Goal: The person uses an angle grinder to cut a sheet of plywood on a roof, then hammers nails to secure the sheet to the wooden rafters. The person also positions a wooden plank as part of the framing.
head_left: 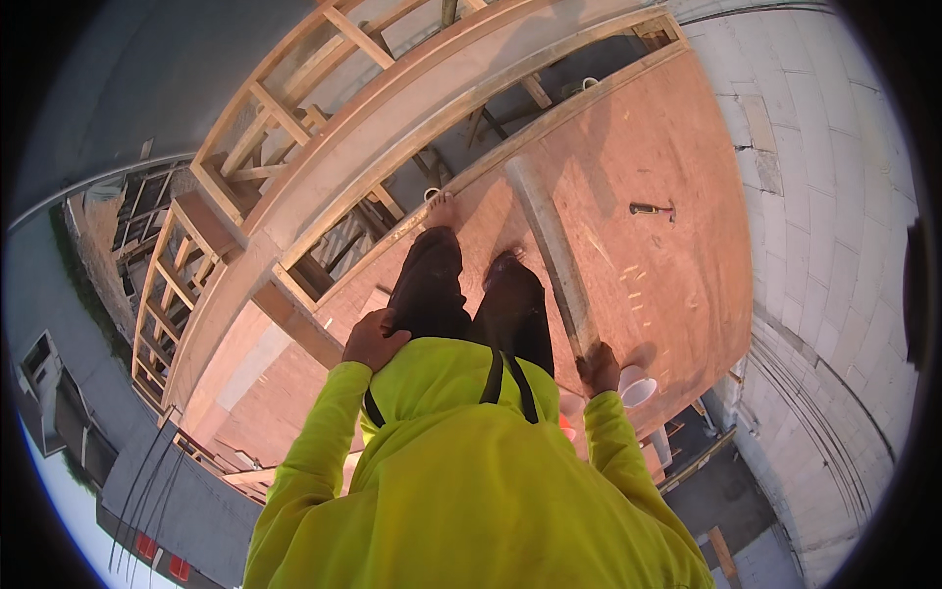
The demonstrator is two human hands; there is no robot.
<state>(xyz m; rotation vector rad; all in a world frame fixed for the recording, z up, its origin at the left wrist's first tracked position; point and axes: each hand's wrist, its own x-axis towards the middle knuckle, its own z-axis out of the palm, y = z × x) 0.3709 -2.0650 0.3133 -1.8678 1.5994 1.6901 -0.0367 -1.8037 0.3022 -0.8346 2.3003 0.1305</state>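
Note:
My right hand (pixel 599 368) grips the near end of a long wooden plank (pixel 554 255) that lies across the reddish plywood deck (pixel 677 265) in front of me. My left hand (pixel 373 341) rests closed on my left thigh, over dark trousers, with nothing in it. Both arms wear bright yellow-green sleeves. My two feet stand on the plywood near its far edge, just left of the plank.
A hammer (pixel 652 209) lies on the plywood to the right. A white bucket (pixel 638 391) stands by my right hand. Big timber beams (pixel 392 128) and open framing run beyond the deck edge, with a drop below. A grey block wall (pixel 834 245) rises on the right.

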